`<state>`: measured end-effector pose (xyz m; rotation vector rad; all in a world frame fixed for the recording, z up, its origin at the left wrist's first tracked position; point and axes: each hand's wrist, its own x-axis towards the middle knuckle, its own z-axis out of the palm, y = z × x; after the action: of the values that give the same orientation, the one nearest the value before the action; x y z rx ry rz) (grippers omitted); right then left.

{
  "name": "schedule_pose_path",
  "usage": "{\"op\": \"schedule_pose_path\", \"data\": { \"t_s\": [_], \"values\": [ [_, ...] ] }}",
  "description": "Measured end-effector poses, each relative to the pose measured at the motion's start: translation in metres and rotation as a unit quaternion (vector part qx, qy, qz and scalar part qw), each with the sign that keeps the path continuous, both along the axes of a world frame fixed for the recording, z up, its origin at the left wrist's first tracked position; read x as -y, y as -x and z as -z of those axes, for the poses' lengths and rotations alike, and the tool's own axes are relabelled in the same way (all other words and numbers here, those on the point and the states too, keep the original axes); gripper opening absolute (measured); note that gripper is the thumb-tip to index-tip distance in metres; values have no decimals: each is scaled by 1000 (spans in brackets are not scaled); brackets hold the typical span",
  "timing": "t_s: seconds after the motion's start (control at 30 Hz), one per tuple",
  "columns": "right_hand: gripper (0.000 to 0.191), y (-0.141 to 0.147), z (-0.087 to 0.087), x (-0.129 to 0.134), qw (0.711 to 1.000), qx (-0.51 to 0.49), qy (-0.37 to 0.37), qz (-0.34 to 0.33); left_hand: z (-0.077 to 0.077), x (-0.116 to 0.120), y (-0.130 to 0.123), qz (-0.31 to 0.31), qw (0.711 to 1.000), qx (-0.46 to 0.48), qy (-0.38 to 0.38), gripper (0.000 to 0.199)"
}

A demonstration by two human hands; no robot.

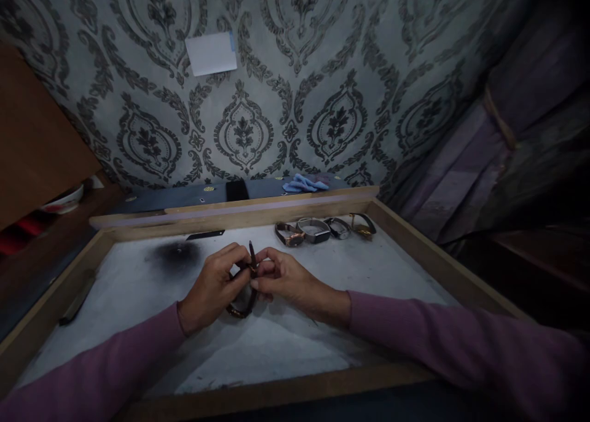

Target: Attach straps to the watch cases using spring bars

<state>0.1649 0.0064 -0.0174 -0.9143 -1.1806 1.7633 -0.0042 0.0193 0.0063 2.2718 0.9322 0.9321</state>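
Pinched between the closed thumb and fingertips of both hands, a dark brown, looped watch band with gold-toned glints (238, 313) is held above the pale floor of a shallow, wooden-rimmed tray (415, 241). A person's left hand (216, 282) grips the band's near-left side, the right hand (288, 277) its upper right, while a narrow dark tip (251, 250) rises between them, strap end or tool, impossible to tell. Four wristwatches (314, 230) with metal and dark bands line up beyond the right hand. Near the tray's far edge lies a flat black strip (206, 234), with a sooty black smudge (177, 255) nearby. Behind the rim rests a crumpled light-blue cloth (305, 183).
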Motion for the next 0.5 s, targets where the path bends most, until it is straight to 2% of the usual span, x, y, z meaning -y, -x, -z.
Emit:
{"op": "schedule_pose_path", "data": {
  "t_s": [0.17, 0.27, 0.33, 0.4, 0.5],
  "values": [
    [42, 1, -3, 1, 1000, 5, 5, 14, 0, -4, 3, 9, 1000, 0, 28, 9],
    [41, 0, -4, 0, 999, 7, 5, 32, -3, -8, 7, 41, 988, 27, 145, 3],
    [38, 0, -4, -1, 999, 12, -4, 37, -3, -10, 8, 68, 971, 56, 224, 11],
    [36, -1, -4, -2, 999, 15, -18, 32, -3, -11, 8, 74, 958, 84, 265, 18],
    [36, -2, -1, -3, 999, 20, -37, 25, 0, -13, 6, 48, 949, 121, 288, 25]
  ]
}}
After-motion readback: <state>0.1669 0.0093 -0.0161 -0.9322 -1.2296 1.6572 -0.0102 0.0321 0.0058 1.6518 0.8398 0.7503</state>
